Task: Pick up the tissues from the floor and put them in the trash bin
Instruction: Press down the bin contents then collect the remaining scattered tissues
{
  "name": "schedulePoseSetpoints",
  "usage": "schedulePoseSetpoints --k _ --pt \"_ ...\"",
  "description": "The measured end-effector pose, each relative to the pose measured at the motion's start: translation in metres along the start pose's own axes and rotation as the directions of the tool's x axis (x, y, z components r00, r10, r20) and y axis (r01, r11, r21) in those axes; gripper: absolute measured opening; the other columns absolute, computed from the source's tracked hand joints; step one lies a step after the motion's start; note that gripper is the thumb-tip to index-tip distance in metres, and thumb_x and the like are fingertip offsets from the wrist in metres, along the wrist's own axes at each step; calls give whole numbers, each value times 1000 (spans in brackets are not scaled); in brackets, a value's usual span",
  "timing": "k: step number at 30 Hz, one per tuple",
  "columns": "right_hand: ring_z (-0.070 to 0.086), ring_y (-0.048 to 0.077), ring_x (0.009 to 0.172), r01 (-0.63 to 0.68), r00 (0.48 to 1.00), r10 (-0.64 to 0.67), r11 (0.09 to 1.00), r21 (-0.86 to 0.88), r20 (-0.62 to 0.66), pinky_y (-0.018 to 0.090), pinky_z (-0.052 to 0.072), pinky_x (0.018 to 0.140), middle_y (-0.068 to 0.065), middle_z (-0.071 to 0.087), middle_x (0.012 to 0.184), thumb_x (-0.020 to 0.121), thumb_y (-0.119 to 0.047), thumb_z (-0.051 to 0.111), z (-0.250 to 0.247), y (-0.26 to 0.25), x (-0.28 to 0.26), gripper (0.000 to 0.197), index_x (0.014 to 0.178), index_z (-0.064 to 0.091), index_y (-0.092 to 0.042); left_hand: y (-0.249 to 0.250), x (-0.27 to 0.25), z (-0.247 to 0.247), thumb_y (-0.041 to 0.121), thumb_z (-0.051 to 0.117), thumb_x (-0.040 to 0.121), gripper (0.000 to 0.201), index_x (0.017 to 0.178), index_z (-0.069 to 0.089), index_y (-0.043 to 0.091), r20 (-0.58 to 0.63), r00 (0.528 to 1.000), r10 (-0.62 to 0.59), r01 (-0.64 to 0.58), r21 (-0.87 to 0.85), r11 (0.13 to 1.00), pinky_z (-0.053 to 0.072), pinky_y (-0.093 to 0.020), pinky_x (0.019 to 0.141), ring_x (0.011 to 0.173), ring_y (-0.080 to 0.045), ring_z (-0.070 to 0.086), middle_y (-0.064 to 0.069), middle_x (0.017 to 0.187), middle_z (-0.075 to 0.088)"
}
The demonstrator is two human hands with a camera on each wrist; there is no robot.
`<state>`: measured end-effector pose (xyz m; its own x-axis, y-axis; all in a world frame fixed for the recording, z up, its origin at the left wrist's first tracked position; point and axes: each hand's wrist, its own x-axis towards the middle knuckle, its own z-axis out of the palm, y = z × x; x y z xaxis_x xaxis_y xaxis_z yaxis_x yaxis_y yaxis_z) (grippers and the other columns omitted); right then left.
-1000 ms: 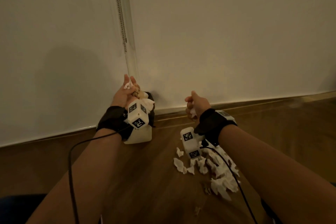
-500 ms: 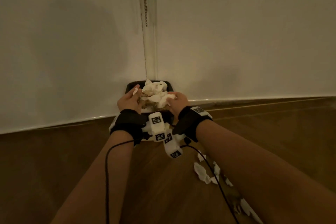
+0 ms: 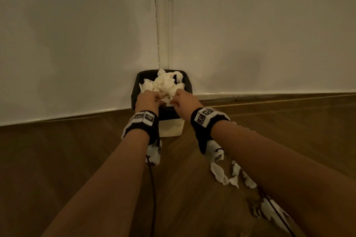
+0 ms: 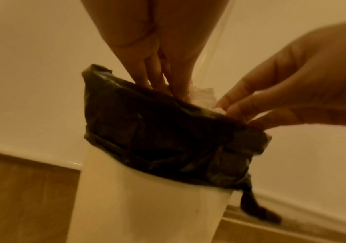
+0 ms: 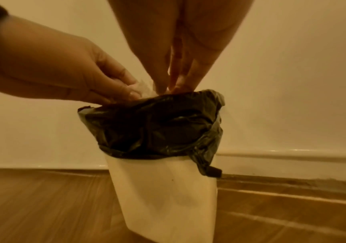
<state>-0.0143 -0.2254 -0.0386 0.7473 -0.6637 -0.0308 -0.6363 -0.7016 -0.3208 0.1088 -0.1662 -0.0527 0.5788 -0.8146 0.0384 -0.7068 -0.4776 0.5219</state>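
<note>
Wood floor (image 3: 77,159), white wall. Trash bin (image 3: 171,127) heaped with tissues (image 3: 165,84). Left hand (image 3: 147,99) and right hand (image 3: 185,100) pressing the pile, fingers straight. More tissues (image 3: 221,175) on floor.

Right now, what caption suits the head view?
Both hands, left hand and right hand, press tissues into the trash bin.

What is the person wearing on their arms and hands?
Each bare forearm has a black wristband carrying white blocks with black square marker patterns. A thin black cable runs back from the left one. The hands wear no gloves, and no sleeves show.
</note>
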Motion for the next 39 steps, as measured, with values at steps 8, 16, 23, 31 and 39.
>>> schedulePoseSetpoints --k 8,16,23,31,39 --pt "46 25 123 89 983 -66 988 -128 173 39 25 111 5 54 129 83 -17 53 16 0 -6 52 134 44 -19 10 -13 10 21 37 95 23 106 57 19 106 993 42 -86 456 886 32 -40 97 101 -25 57 -5 105 64" --pt "43 25 127 15 999 -17 998 62 41 43 12 117 5 55 131 84 -9 47 7 6 -16 45 127 52 -23 22 -28 12 31 38 93 32 122 48 20 -50 993 -108 117 211 970 11 -54 108 115 -30 49 -11 116 59" --pt "43 24 110 -65 963 110 981 184 -244 32 34 96 7 55 113 80 3 46 10 71 -106 38 107 66 -16 61 -95 39 14 57 75 42 115 47 22 -469 868 165 -176 20 984 30 -49 93 117 -34 38 -13 124 43" --pt "61 21 90 -446 893 412 860 246 179 22 41 64 2 61 97 92 -11 44 51 146 -204 29 111 63 -22 79 -157 147 16 52 85 34 118 51 27 123 916 381 -390 51 919 40 -33 86 106 -21 49 -2 120 46" --pt "54 24 108 -543 778 483 839 43 400 24 39 79 9 56 120 93 -15 51 96 179 -270 27 119 58 -13 69 -194 228 30 58 87 31 117 53 33 481 835 269 -364 115 924 43 -40 97 121 -30 37 -7 135 32"
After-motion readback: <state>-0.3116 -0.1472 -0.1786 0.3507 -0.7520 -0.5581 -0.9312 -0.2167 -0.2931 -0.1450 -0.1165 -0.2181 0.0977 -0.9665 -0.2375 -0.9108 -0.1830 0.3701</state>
